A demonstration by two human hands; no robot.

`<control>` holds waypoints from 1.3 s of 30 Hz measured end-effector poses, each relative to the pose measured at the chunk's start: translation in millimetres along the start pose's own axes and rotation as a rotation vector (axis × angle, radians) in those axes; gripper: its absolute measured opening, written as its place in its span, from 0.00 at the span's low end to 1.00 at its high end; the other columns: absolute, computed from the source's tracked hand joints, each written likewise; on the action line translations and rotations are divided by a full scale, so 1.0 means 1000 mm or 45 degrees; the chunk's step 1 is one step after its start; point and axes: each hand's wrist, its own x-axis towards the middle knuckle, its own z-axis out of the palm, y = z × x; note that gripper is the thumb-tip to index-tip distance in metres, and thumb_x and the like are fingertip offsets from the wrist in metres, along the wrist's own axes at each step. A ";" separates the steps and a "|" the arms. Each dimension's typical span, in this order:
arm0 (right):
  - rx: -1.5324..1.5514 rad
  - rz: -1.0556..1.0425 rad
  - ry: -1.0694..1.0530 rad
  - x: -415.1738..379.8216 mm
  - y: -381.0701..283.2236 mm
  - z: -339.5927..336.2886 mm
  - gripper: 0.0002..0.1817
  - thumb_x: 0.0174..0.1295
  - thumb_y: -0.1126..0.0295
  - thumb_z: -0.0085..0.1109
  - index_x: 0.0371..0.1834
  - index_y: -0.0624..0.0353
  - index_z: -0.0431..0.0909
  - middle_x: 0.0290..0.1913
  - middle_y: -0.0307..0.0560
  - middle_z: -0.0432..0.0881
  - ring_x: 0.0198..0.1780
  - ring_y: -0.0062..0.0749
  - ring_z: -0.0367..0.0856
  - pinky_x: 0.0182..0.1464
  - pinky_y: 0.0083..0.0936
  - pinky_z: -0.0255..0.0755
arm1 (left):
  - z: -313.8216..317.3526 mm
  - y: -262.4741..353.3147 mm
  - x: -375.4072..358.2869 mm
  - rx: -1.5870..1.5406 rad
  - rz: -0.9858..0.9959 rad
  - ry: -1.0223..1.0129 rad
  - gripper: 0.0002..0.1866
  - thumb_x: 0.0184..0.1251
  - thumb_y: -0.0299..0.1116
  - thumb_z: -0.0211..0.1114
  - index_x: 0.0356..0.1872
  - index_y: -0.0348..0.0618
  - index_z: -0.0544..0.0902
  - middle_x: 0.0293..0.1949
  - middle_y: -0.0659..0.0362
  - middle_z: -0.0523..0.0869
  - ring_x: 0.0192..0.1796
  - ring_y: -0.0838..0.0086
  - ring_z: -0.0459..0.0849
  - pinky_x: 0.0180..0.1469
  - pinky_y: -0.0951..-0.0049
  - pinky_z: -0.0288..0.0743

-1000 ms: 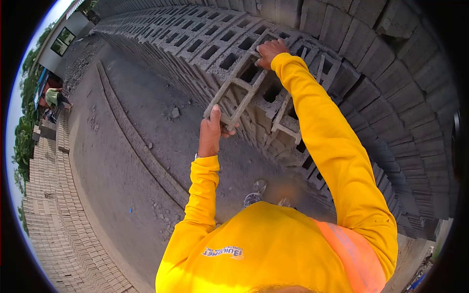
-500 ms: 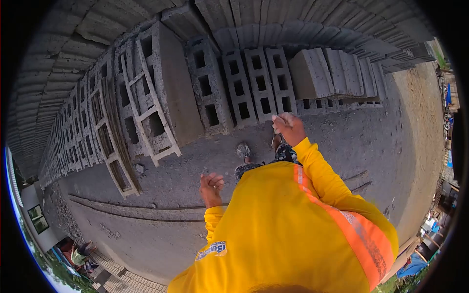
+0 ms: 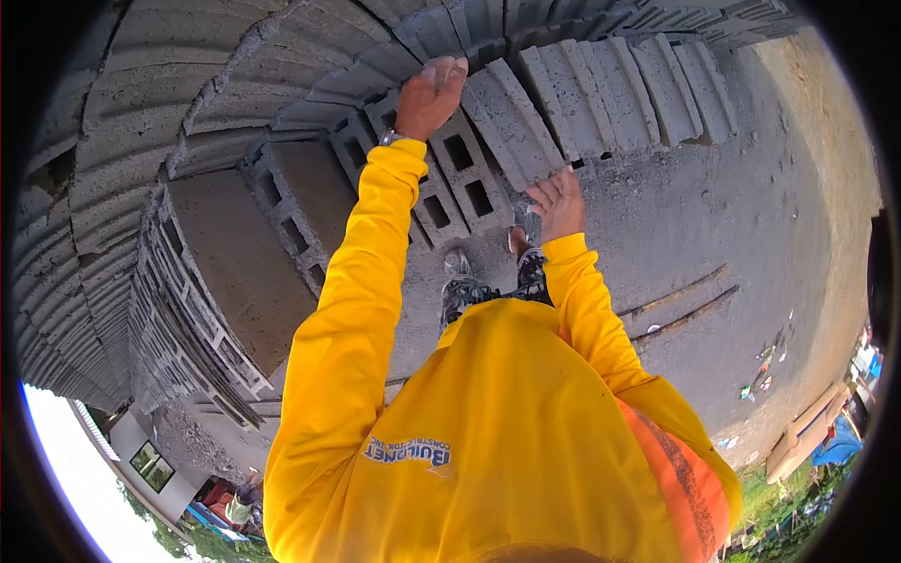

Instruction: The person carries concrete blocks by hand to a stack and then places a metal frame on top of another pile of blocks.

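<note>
A grey concrete block (image 3: 511, 122) lies slanted at the near end of a row of similar blocks, between my two hands. My left hand (image 3: 432, 98), with a watch at the wrist, has its fingers curled at the block's far end. At the near end, the fingers of my right hand (image 3: 560, 202) press against the same block. Just left of it, hollow blocks (image 3: 460, 174) stand with their rectangular holes facing up.
Stacked blocks (image 3: 225, 84) form a wall along the top and left. More blocks (image 3: 601, 94) lean in a row to the right. My feet (image 3: 457, 263) stand on grey ground. Two thin strips (image 3: 685, 310) lie on the ground at right.
My left hand has reached up and forward to the block's far end. My right hand has come down to its near end. The view has shifted toward the right.
</note>
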 end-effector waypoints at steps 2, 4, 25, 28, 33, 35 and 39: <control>0.044 0.012 -0.018 -0.003 -0.006 0.006 0.48 0.63 0.34 0.42 0.74 0.65 0.51 0.70 0.66 0.62 0.63 0.47 0.71 0.63 0.38 0.57 | 0.011 0.010 0.015 0.081 -0.231 -0.300 0.33 0.68 0.60 0.51 0.49 0.37 0.82 0.47 0.44 0.85 0.51 0.49 0.82 0.56 0.63 0.74; 0.111 0.025 0.009 -0.002 -0.006 0.005 0.49 0.63 0.34 0.43 0.75 0.63 0.49 0.71 0.66 0.59 0.65 0.47 0.69 0.63 0.38 0.57 | 0.032 -0.004 0.020 0.227 -0.252 -0.360 0.35 0.68 0.63 0.48 0.47 0.36 0.84 0.44 0.44 0.86 0.49 0.48 0.82 0.53 0.62 0.75; 0.557 0.118 0.927 -0.022 0.089 -0.087 0.31 0.61 0.44 0.52 0.58 0.56 0.70 0.55 0.52 0.77 0.54 0.51 0.77 0.61 0.46 0.68 | 0.082 -0.032 -0.097 0.344 0.258 -0.748 0.27 0.56 0.50 0.65 0.49 0.36 0.82 0.43 0.43 0.85 0.51 0.51 0.81 0.64 0.57 0.65; 0.640 0.106 0.771 -0.019 0.106 -0.109 0.34 0.60 0.43 0.52 0.61 0.59 0.69 0.57 0.52 0.76 0.56 0.50 0.75 0.61 0.46 0.67 | 0.102 -0.026 -0.073 0.521 0.115 -1.453 0.33 0.47 0.54 0.67 0.44 0.30 0.82 0.41 0.40 0.85 0.53 0.48 0.80 0.70 0.55 0.58; 0.699 0.150 0.733 -0.011 0.127 -0.132 0.33 0.60 0.43 0.52 0.59 0.60 0.71 0.56 0.52 0.77 0.57 0.48 0.76 0.58 0.45 0.69 | 0.117 -0.029 -0.094 0.434 0.104 -1.316 0.32 0.46 0.52 0.67 0.40 0.28 0.83 0.38 0.39 0.85 0.48 0.51 0.83 0.71 0.58 0.57; 0.760 0.223 0.709 -0.009 0.124 -0.132 0.32 0.61 0.44 0.52 0.58 0.59 0.72 0.54 0.52 0.78 0.55 0.47 0.77 0.57 0.44 0.70 | 0.121 -0.033 -0.103 0.414 0.110 -1.226 0.31 0.46 0.51 0.66 0.40 0.28 0.83 0.36 0.40 0.86 0.45 0.52 0.84 0.71 0.60 0.57; 0.821 0.259 0.789 -0.008 0.121 -0.133 0.27 0.61 0.49 0.53 0.54 0.58 0.74 0.49 0.51 0.80 0.51 0.48 0.79 0.55 0.43 0.72 | 0.125 -0.026 -0.116 0.403 0.050 -1.181 0.28 0.43 0.48 0.67 0.36 0.29 0.84 0.33 0.40 0.86 0.43 0.54 0.85 0.69 0.63 0.60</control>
